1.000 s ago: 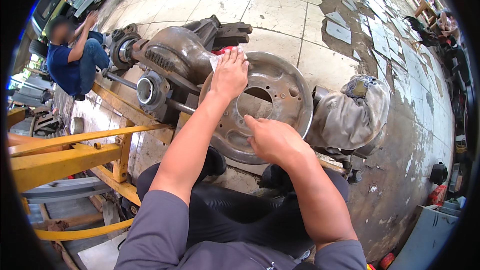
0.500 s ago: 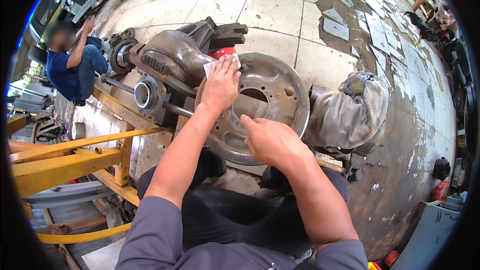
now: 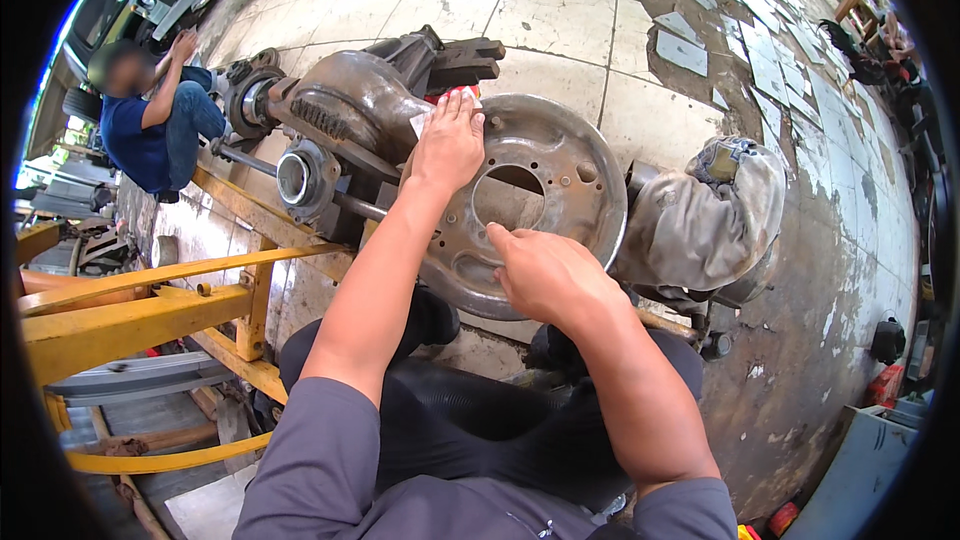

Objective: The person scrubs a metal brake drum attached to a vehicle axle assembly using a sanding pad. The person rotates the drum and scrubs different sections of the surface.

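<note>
A round steel brake backing plate (image 3: 590,205) with a large centre hole and small bolt holes lies tilted in front of me. My left hand (image 3: 448,148) presses a pale sheet (image 3: 420,124), paper or cloth, against its far left edge. Those fingers are stretched out together over the sheet, most of which they cover. On the near right side my right hand (image 3: 560,285) grips the plate, the thumb side at the rim of the centre hole. Its other fingers are curled and partly hidden.
Behind the plate lies a greasy axle housing (image 3: 350,90), with a hub (image 3: 296,178) at left. A dirty grey cloth (image 3: 700,215) drapes a part at right. A yellow steel frame (image 3: 140,330) stands at left. Another person (image 3: 150,135) squats far left. Broken tiles (image 3: 682,52) lie beyond.
My left hand has slid slightly farther away along the plate's edge with the sheet. The right hand keeps its hold. The whole view has shifted a little.
</note>
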The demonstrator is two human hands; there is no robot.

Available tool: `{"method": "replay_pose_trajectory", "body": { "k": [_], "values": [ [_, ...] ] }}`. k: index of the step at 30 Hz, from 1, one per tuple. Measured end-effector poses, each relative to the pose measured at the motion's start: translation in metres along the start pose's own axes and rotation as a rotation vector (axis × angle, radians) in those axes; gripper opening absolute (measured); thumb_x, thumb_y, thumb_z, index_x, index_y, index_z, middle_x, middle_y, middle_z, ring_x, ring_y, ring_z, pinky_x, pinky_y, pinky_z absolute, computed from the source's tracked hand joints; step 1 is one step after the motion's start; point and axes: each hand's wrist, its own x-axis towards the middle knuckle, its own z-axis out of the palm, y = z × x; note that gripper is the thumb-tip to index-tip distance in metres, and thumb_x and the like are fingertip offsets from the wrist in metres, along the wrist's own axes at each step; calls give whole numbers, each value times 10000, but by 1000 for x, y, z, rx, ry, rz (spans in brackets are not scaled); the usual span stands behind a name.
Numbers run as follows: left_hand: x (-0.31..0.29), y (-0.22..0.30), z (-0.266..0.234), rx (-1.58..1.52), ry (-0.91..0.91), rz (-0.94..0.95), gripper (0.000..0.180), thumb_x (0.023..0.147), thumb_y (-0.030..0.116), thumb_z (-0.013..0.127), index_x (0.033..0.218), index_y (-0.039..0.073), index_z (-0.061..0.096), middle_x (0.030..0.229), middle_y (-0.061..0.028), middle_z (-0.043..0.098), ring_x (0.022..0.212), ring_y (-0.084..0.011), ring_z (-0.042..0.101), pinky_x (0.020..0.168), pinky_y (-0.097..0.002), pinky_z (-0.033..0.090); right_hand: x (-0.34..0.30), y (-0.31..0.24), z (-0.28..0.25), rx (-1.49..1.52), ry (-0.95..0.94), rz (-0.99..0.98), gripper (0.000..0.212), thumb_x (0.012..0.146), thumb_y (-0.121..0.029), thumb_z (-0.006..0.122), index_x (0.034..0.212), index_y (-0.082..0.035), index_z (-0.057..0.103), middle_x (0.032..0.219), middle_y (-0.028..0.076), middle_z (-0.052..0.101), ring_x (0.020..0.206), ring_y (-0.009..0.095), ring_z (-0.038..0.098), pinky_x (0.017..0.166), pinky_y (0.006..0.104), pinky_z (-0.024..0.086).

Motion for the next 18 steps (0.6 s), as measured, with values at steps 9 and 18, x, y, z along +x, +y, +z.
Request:
{"method": "replay_pose_trajectory", "body": {
  "k": [9, 18],
  "values": [
    [-13, 7, -2, 23, 56, -12, 506, 1071, 284, 373, 1436, -54, 461, 1502, -279, 440, 1410, -429, 400, 1163, -520, 323, 0, 0, -3, 4, 10, -26, 302, 933, -166, 620, 1164, 11, 537, 1050, 229, 680, 1010, 420, 642, 862, 509, 509],
    [-30, 4, -1, 40, 66, -1, 508, 1063, 303, 387, 1416, -43, 505, 1506, -250, 457, 1403, -402, 427, 1172, -504, 318, -3, 3, -2, 17, 42, -41, 306, 935, -171, 618, 1168, 10, 537, 1046, 231, 680, 1029, 419, 637, 871, 512, 504]
  ]
}}
